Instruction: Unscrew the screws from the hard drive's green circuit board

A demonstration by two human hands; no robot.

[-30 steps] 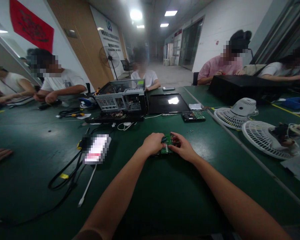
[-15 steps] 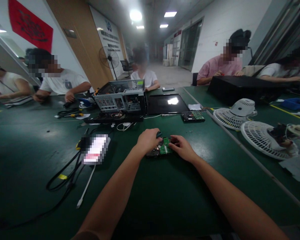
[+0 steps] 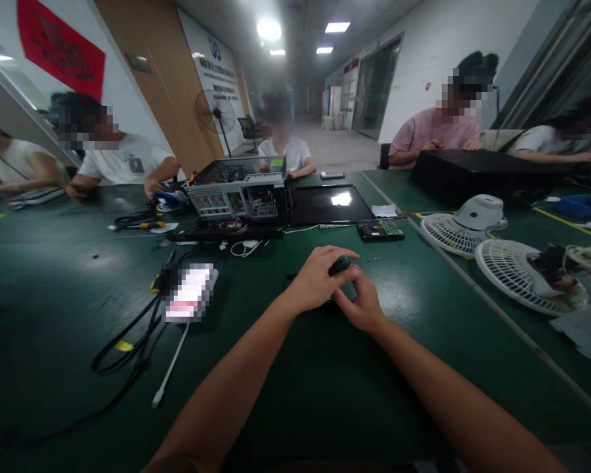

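My left hand (image 3: 318, 279) is closed on a screwdriver, whose dark green handle (image 3: 339, 265) sticks out between thumb and fingers. Fingertips of my right hand (image 3: 362, 299) meet the left hand just below that handle; they are drawn together, and whatever they pinch is hidden. Beneath both hands lies a hard drive (image 3: 291, 278), covered except for a dark corner at the left. The screwdriver's tip is out of sight. A few tiny screws (image 3: 373, 259) rest on the green table beyond my right hand.
Farther back stand an opened computer case (image 3: 241, 197), a flat black panel (image 3: 331, 205) and another hard drive (image 3: 381, 229). To the left are a lit phone (image 3: 190, 293) and black cables (image 3: 123, 348). White fan parts (image 3: 517, 272) lie right. Several people sit around the table.
My left hand has moved right with the screwdriver, over the hard drive's green circuit board, and now covers it. My right hand has closed in against the left.
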